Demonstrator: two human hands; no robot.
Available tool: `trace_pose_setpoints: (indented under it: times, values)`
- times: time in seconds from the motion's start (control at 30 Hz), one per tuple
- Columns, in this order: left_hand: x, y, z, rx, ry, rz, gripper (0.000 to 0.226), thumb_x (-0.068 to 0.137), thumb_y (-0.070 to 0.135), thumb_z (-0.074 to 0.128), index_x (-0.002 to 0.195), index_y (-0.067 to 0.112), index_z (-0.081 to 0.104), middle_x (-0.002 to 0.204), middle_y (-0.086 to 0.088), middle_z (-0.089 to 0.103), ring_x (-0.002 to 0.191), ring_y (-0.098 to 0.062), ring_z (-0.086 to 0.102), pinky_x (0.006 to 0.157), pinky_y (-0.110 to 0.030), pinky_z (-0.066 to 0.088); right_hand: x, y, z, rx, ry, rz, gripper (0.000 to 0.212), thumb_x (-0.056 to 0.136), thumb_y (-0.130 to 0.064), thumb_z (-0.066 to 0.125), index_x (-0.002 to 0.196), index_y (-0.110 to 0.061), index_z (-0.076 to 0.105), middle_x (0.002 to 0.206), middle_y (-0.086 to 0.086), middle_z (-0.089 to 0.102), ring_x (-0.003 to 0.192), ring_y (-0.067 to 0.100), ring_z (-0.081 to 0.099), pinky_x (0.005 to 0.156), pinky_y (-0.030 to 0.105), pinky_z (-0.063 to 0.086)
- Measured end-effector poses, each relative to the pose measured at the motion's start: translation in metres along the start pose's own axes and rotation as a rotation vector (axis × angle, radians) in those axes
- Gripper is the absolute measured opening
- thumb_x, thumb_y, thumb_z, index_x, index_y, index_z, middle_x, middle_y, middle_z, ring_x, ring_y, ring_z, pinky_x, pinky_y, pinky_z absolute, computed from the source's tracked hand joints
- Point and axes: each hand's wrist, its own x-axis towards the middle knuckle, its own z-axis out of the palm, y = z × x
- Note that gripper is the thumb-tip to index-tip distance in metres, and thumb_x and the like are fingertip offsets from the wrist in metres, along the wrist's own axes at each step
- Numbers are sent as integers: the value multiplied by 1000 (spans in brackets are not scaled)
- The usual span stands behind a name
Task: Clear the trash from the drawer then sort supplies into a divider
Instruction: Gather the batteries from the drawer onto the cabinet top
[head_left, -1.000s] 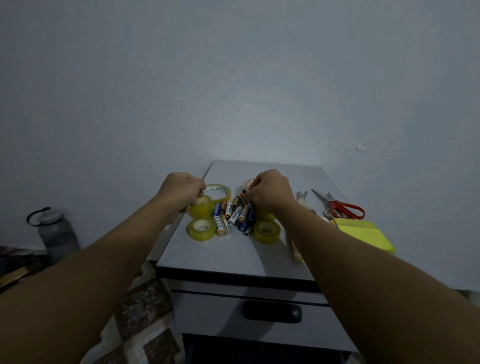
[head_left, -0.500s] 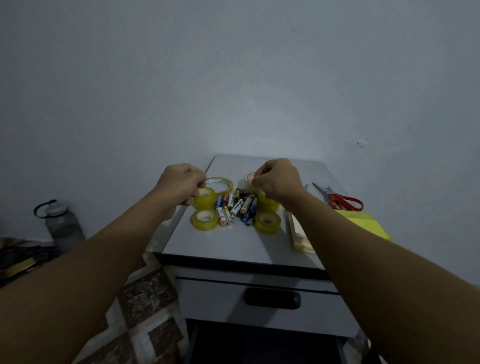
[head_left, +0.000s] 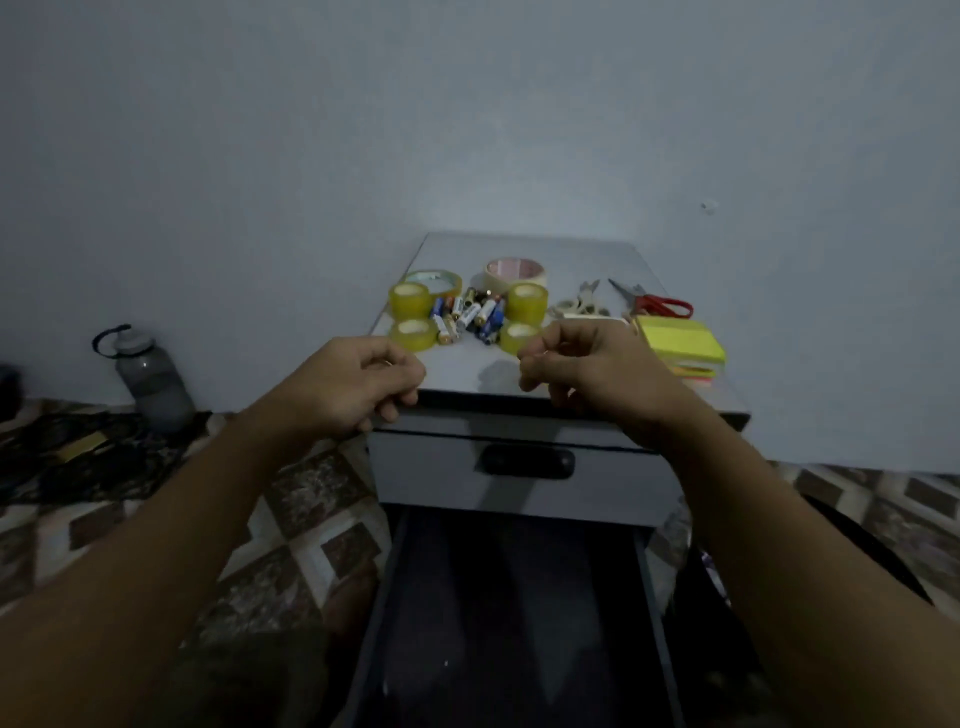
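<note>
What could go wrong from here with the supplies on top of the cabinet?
1. The loose batteries lie in a pile between the tape rolls; a nudge could send them rolling off the cabinet top, perhaps into the open drawer below.
2. The sticky notes sit near the right edge and might be knocked off.
3. The light is dim, so reaching near the red scissors needs care.

Both bare arms reach forward from the bottom corners and come closer together at the wrists. The left hand (head_left: 353, 384) is curled into a loose fist, with its back up and the fingers (head_left: 400, 374) tucked in. The right hand (head_left: 587, 364) is curled too, its thumb tip close to the first finger. Both hands look empty. They sit side by side with a gap between them.
</note>
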Motion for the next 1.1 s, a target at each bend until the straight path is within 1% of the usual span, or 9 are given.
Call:
trace_pose_setpoints:
  times: [0.17, 0.27, 0.33, 0.47, 0.53, 0.6, 0.7, 0.87, 1.1]
  values:
    - [-35, -44, 33, 93, -195, -97, 15, 94, 28, 65, 93, 13, 69, 79, -1, 74, 65, -15, 65, 57, -31, 50, -56, 41, 19, -74, -78, 122, 9, 87, -8, 70, 93, -1, 69, 79, 12, 73, 56, 11, 56, 47, 20, 42]
    - [-57, -75, 63, 119, -325, -201, 18, 95, 30, 64, 99, 13, 69, 89, -5, 75, 71, -18, 67, 58, -29, 51, -80, 83, 34, -109, -168, 254, 13, 86, -8, 72, 96, -1, 69, 79, 4, 70, 61, 4, 60, 55, 17, 48]
    - [-68, -96, 84, 151, -420, -284, 18, 96, 30, 62, 104, 15, 68, 97, -7, 73, 74, -17, 68, 59, -27, 53, -96, 118, 46, -124, -202, 351, 12, 85, -13, 75, 95, -7, 70, 82, 3, 70, 68, 9, 62, 60, 22, 51]
    - [-78, -139, 112, 221, -619, -416, 22, 95, 31, 63, 115, 21, 63, 108, -5, 68, 88, -19, 69, 73, -31, 58, -129, 188, 63, -66, -174, 566, 11, 83, -5, 74, 90, -11, 67, 87, 11, 69, 70, 22, 60, 65, 37, 49]
    - [-81, -157, 121, 308, -689, -417, 28, 92, 32, 67, 118, 23, 62, 107, -2, 66, 88, -16, 67, 73, -30, 58, -142, 212, 67, -153, -235, 656, 13, 83, -6, 73, 94, -11, 68, 96, 13, 71, 72, 18, 61, 67, 32, 49]
    - [-83, -173, 130, 389, -755, -413, 34, 87, 33, 73, 118, 24, 61, 104, -1, 65, 88, -17, 66, 72, -30, 58, -151, 227, 70, -304, -351, 706, 24, 84, -14, 74, 107, -12, 69, 105, 8, 70, 86, 15, 63, 72, 24, 48]
    - [-82, -188, 143, 401, -785, -485, 31, 87, 38, 71, 114, 26, 62, 106, 3, 63, 89, -16, 67, 73, -31, 58, -158, 237, 75, -444, -397, 733, 30, 83, -21, 71, 113, -17, 71, 115, 5, 69, 106, 20, 64, 81, 20, 48]
    - [-83, -199, 158, 423, -882, -656, 25, 91, 47, 58, 111, 32, 62, 105, 5, 68, 95, -12, 64, 85, -35, 51, -165, 248, 85, -499, -356, 802, 33, 84, -24, 66, 116, -17, 71, 117, 7, 70, 109, 22, 65, 74, 18, 45]
    - [-88, -212, 164, 337, -813, -684, 23, 88, 41, 62, 105, 25, 65, 95, 4, 69, 88, -14, 65, 65, -26, 41, -170, 257, 88, -498, -290, 815, 26, 84, -21, 65, 109, -19, 73, 115, 6, 71, 108, 21, 66, 87, 21, 52]
